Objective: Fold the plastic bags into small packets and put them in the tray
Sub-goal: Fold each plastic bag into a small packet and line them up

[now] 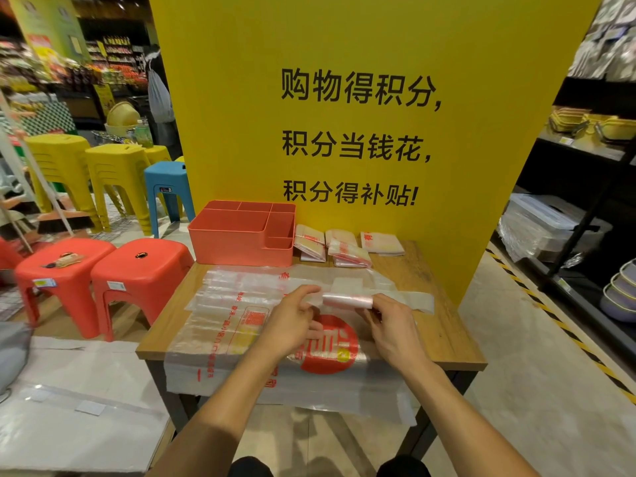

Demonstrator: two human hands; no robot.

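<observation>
your bare forearms come in from the bottom edge, dark knees under them. left hand [296, 321] and right hand [392, 325] meet over the middle of the small wooden counter [444, 325]. between them you hold a narrow folded strip of clear plastic bag with faint red print [347, 300], lifted off the pile and lying roughly level, left to right. left fingers are curled, thumb and forefinger pinching the strip's left end. right fingers are curled round its right end.

under both hands lies a flat stack of clear plastic bags with a red round logo and red lettering [241, 325]. it covers most of the counter and its near edge hangs over the front. pale handles of the stack stick out to the right past your right hand.

at the back left of the counter stands a coral plastic tray with several compartments [237, 242], upright against a tall yellow board with black lettering [344, 46]. just beside the tray's right wall, three small piles of folded bag packets [347, 251] lie in a row on the counter, not in the tray.

left of the counter are two red plastic stools [137, 270], with yellow stacked stools [113, 173] and a blue stool [168, 187] further back. more clear plastic sheets [69, 390] lie low at the left.
</observation>
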